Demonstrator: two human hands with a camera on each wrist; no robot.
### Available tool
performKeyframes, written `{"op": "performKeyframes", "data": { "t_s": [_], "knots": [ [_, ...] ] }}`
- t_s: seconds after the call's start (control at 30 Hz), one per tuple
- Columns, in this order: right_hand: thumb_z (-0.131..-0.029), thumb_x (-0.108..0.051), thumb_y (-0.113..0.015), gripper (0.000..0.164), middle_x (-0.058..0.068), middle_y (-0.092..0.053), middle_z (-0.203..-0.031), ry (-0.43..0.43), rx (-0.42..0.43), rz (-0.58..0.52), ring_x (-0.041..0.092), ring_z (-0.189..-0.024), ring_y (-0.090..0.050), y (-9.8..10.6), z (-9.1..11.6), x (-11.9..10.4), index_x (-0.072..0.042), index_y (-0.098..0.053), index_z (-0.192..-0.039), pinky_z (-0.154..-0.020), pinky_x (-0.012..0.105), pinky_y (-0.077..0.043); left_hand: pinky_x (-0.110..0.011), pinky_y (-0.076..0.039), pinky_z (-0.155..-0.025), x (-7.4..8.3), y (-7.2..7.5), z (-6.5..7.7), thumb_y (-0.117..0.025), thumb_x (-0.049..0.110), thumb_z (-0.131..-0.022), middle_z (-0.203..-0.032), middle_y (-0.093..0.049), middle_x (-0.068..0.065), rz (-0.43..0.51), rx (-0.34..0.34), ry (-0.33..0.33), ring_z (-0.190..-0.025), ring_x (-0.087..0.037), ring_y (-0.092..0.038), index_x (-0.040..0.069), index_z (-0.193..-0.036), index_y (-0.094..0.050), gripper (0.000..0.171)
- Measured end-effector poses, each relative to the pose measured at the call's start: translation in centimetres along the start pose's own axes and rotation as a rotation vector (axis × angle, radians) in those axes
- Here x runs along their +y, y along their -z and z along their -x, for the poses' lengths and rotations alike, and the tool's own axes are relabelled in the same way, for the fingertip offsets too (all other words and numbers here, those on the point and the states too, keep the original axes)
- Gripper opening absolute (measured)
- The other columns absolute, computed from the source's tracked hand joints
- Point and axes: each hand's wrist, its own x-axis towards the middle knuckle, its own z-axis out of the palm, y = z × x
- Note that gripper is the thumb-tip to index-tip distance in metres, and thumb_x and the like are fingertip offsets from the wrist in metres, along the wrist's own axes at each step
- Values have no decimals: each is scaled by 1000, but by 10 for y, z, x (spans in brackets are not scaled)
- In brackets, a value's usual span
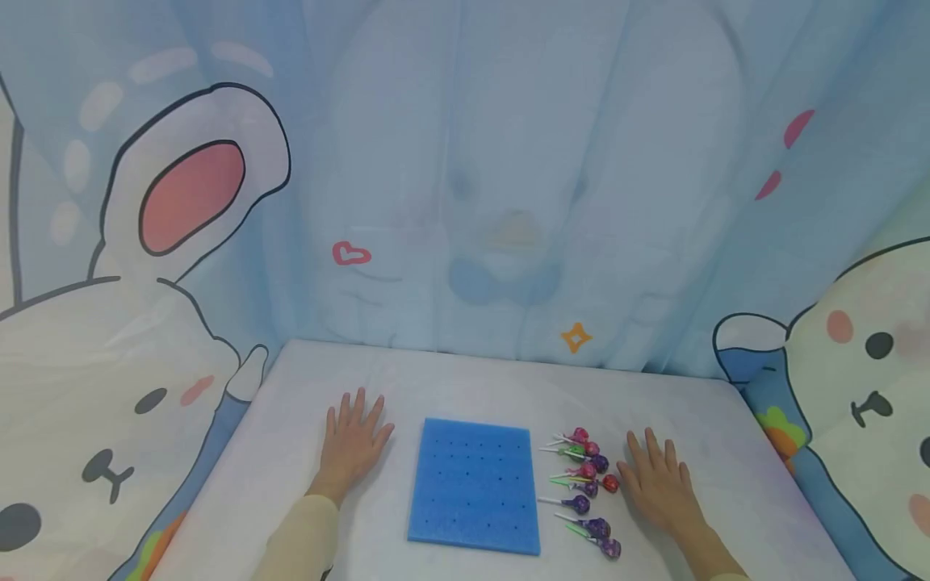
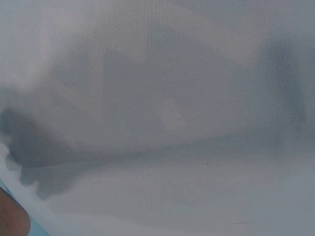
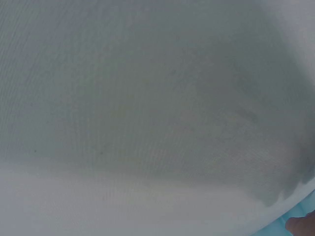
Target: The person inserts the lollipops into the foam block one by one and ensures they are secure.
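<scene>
- Lying flat on the table [image 1: 494, 386], the board [image 1: 475, 486] is placed between the two hands; the lollipops [image 1: 597, 528] are strewn in a loose column just right of it, sticks [image 1: 554, 501] toward the board, heads [image 1: 581, 504] toward the right.
- The left hand [image 1: 351, 444] is laid palm-down, fingers spread, well apart from the board; nothing is held.
- The right hand [image 1: 659, 478] is rested likewise, fingers straight, near the lollipops; nothing is gripped. Whether the red one [image 1: 609, 483] is touched by its thumb cannot be told for certain.
- The lollipops are judged light, hard and slick at the heads, with thin, stiff sticks; they are best pinched by the stick just below the head.
- The upper ones are crowded, so neighbours could be rolled; the lower ones are more easily grasped.
- The board is judged light and foam-like, easily dented; it is best steadied at an edge.
</scene>
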Motion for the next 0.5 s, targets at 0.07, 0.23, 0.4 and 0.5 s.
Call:
{"op": "performKeyframes", "data": {
  "t_s": [0.07, 0.23, 0.4, 0.5],
  "knots": [
    [-104, -52, -26, 72, 33, -10, -155, 4, -3, -2, 60, -138, -4, 1, 0, -1, 2, -24, -151, -105, 78, -5, -63, -5, -116, 0, -1, 0, -40, 48, -102, -160, -17, -20, 6, 4, -1, -147, -43, -9, 14, -153, -34, 61],
    [-104, -52, -26, 72, 33, -9, -155, 6, -13, -10, 59, -138, -3, 3, 2, -2, 2, -22, -152, -105, 78, -5, -64, -11, -115, -1, -7, -3, -42, 43, -103, -158, -19, -26, 118, 23, -9, -144, -47, -13, 6, -152, -32, 63],
    [-104, -53, -23, 73, 33, -8, -155, 8, -9, -21, 59, -138, -3, 1, 0, -3, 2, -21, -152, -105, 77, -5, -58, -16, -117, 6, -8, -7, -56, 33, -99, -157, -22, -25, 456, -13, -15, -144, -44, -17, 2, -152, -29, 67],
    [-104, -52, -23, 73, 34, -8, -155, 11, -11, -23, 60, -138, -3, 1, 0, -4, 2, -21, -152, -105, 77, -5, -51, -21, -118, 11, -10, -10, -67, 30, -93, -157, -30, -16, 612, -45, -52, -145, -34, -24, 8, -151, -35, 70]
  ]
}}
